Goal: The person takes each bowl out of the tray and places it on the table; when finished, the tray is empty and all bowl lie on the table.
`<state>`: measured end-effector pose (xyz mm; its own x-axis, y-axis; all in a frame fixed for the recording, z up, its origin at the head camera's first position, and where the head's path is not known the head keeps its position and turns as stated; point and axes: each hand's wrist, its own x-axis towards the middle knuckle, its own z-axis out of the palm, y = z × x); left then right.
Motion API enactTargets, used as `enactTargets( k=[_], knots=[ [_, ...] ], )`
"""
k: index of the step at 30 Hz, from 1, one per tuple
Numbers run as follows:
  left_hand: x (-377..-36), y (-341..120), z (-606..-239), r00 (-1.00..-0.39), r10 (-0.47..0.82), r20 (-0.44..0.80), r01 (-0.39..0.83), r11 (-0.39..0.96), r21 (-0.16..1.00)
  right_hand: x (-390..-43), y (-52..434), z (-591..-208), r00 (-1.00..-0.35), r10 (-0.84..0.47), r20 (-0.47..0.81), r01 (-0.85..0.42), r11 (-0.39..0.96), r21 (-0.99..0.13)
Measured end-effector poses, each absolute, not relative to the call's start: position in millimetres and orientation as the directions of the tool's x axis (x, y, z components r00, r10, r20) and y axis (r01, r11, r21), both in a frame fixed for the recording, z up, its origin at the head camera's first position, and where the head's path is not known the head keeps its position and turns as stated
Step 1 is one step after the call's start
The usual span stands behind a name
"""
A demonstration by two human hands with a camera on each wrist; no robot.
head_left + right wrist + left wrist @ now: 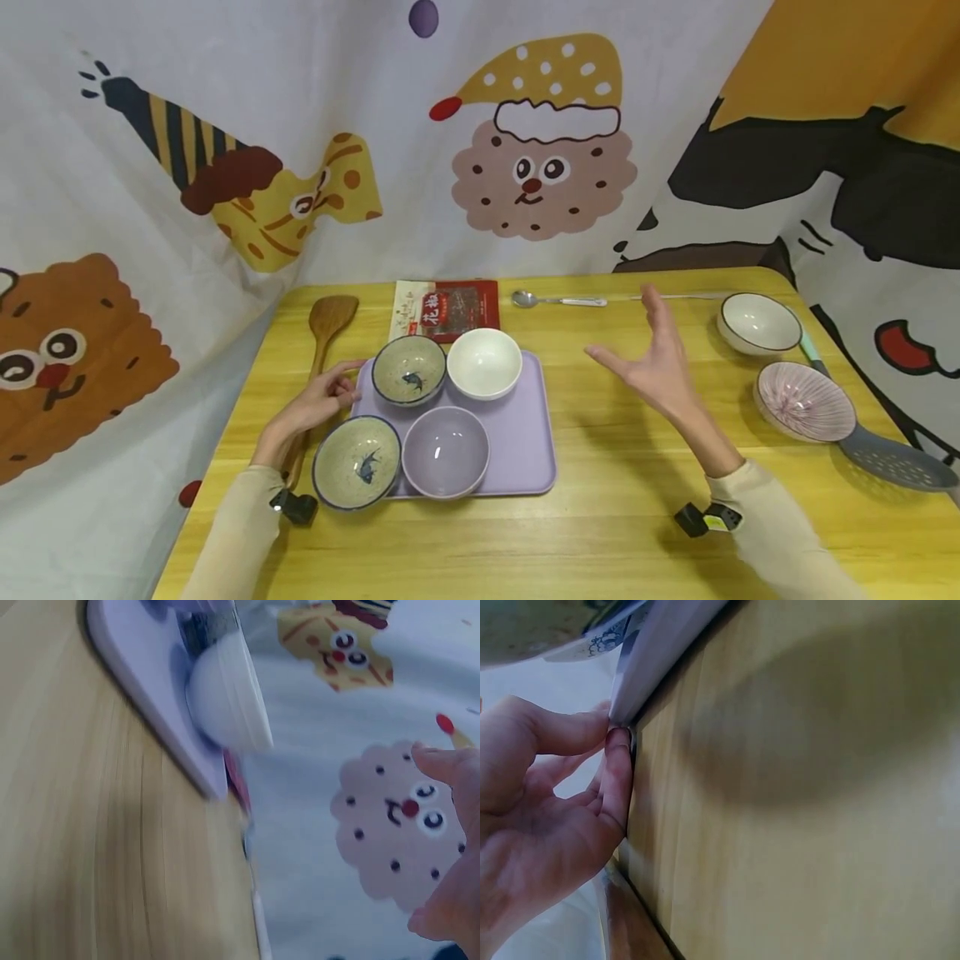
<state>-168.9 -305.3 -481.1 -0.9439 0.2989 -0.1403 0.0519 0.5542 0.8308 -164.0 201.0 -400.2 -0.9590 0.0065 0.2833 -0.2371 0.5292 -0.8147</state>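
A light purple tray (pixel 525 450) lies on the table and bears a white bowl (pixel 484 364), a purple bowl (pixel 446 453) and two bowls with blue fish, the upper fish bowl (pixel 408 371) and the lower fish bowl (pixel 357 463). The lower one overhangs the tray's left edge. With thumb and fingers my left hand (pixel 321 406) pinches the left edge of the tray (pixel 656 664); the left wrist view shows the grip close. My right hand (pixel 660 367) hovers over the table right of the tray, fingers spread, holding nothing.
Left of the tray lies a wooden spatula (pixel 322 333). Behind it are a red spice packet (pixel 453 308) and a spoon (pixel 558 301). At the right stand a white brown-rimmed bowl (pixel 759 323) and a pink striped bowl (pixel 805 402), beside a grey slotted turner (pixel 896 458).
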Motion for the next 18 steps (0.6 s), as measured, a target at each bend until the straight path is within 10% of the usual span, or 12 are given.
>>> enactTargets(
  k=[18],
  knots=[
    [-169.8,-303.1,-479.5,-0.942,0.305,-0.136,0.05,0.53,0.847,-192.1,111.7,-434.0,-0.911,-0.358,0.205,-0.37,0.491,-0.789]
  ],
)
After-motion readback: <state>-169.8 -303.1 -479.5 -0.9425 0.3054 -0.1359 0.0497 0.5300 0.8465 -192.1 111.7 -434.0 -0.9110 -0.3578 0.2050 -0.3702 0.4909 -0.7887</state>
